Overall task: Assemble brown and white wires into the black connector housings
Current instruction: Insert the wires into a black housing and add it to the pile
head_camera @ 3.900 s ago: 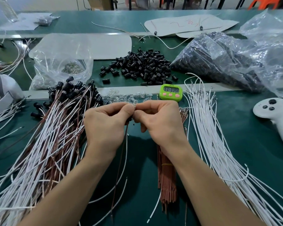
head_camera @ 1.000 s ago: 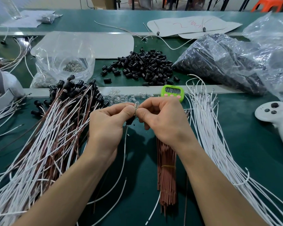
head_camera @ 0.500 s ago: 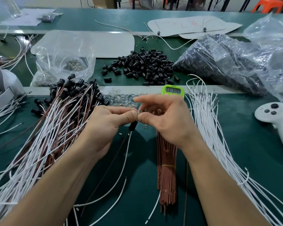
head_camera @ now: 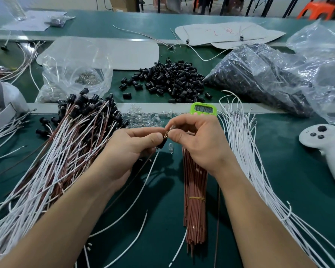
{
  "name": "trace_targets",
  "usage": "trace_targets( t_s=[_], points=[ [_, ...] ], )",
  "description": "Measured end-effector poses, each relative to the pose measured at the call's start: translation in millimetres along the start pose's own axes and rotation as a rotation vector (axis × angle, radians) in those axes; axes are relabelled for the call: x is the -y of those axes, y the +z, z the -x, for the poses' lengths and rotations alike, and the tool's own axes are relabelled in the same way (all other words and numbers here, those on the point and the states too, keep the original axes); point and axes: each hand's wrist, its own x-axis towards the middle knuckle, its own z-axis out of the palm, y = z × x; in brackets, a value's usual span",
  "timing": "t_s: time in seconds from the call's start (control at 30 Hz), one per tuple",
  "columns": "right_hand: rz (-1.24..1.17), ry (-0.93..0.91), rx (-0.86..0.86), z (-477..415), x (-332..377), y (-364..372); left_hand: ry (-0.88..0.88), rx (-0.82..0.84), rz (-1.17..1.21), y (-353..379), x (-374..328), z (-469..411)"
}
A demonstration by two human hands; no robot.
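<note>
Flat dark-green surface [head_camera: 282, 171] is showing plain. Small black plastic connector housings [head_camera: 172, 78] are reading glossy. Bundled thin brown wires [head_camera: 194, 182] are carrying a yellow band [head_camera: 196, 198]. Loose thin white wires [head_camera: 240, 136] are reading uniform.

Mid-frame, the left hand [head_camera: 128, 149] pinched a small black plastic connector housing [head_camera: 161, 144]; the right hand [head_camera: 197, 140] pinched a small shiny part [head_camera: 168, 131] at its top, above a bundle of brown wires [head_camera: 194, 200].

Your green-topped table [head_camera: 278, 171] is crossed by pale strips [head_camera: 45, 107] running side to side. Beyond the table's far edge lies a pale floor [head_camera: 81, 4]. Past its far right corner stands an orange stool [head_camera: 315, 9]. Dark furniture legs [head_camera: 228, 5] rise beyond its far middle, and a cardboard box [head_camera: 122, 3] sits left of them.
</note>
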Motion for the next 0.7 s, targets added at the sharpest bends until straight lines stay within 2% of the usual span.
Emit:
trace_targets(
  t_s=[0.23,0.4,0.5,0.7],
  points=[
    [-0.296,0.033,-0.083,-1.3,-3.3,-2.1,0.071,-0.021,-0.213,4.0,-2.4,2.4],
    [-0.344,0.024,-0.07,0.4,-3.7,-0.7,0.111,-0.029,-0.128,5.7,-0.8,2.3],
    [-0.372,0.02,-0.067,0.3,-3.0,-1.7,0.093,0.024,-0.04,7.8,-1.1,3.6],
    [-0.421,0.018,-0.056,1.2,-0.2,-2.8,0.129,0.083,-0.042,3.2,-2.6,0.0]
  ],
)
